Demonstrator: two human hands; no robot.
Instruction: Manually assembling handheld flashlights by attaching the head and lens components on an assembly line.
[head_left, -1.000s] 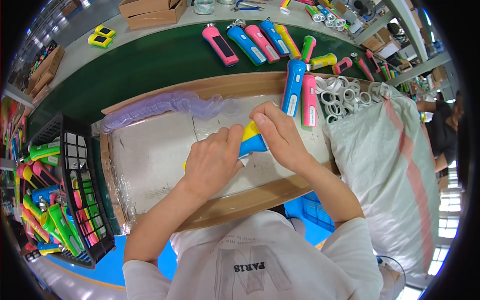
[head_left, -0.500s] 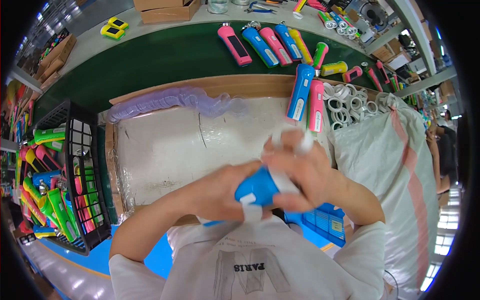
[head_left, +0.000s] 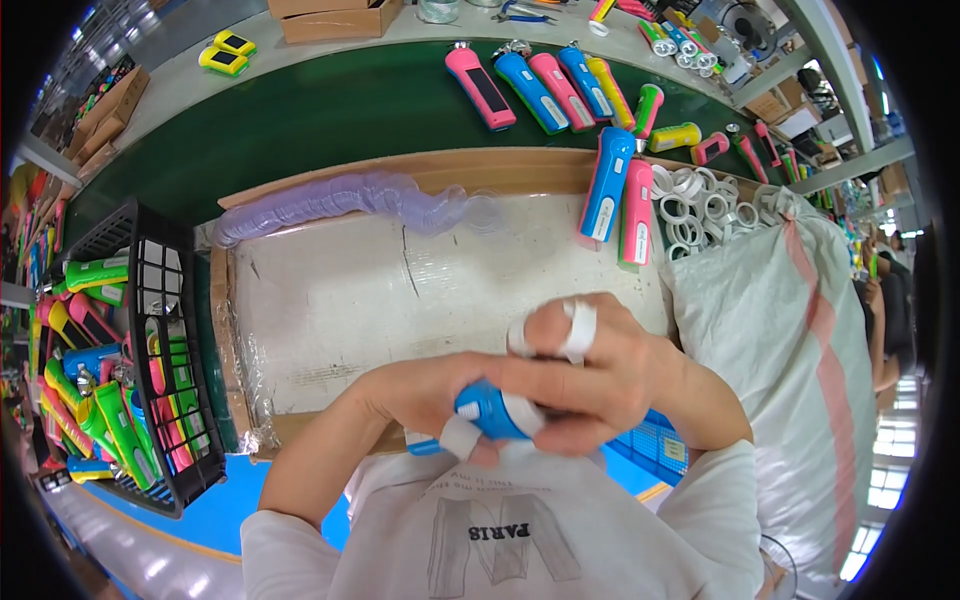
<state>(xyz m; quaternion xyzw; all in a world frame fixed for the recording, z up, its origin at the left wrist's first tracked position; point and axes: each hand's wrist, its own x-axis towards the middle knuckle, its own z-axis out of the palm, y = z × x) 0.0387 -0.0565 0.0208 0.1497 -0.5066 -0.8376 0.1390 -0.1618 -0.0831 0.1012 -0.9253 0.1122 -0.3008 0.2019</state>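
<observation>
A blue flashlight point(head_left: 482, 409) is held low in front of my shirt, with a white ring point(head_left: 523, 413) at its right end. My left hand point(head_left: 425, 392) is wrapped round the flashlight's body, white tape on one digit. Curled over the ringed end is my right hand point(head_left: 610, 372), with white bands on its fingers; its fingers partly hide the ring. Beyond my hands lies a pale work tray point(head_left: 350, 310) with a row of clear purple-tinted discs point(head_left: 330, 207) along its far side. A blue flashlight point(head_left: 606, 185) and a pink one point(head_left: 637, 212) rest at its far right corner.
On the left stands a black crate point(head_left: 165, 300) full of colourful flashlights. A green belt point(head_left: 350, 110) carries several more. White rings point(head_left: 690, 205) lie beside a white woven sack point(head_left: 770, 310) on the right. A blue basket point(head_left: 650, 445) sits below my right arm.
Both hands and the flashlight have come slightly down and left, and my right fingers have lowered over its ringed end. Flashlights on the belt have shifted a little right.
</observation>
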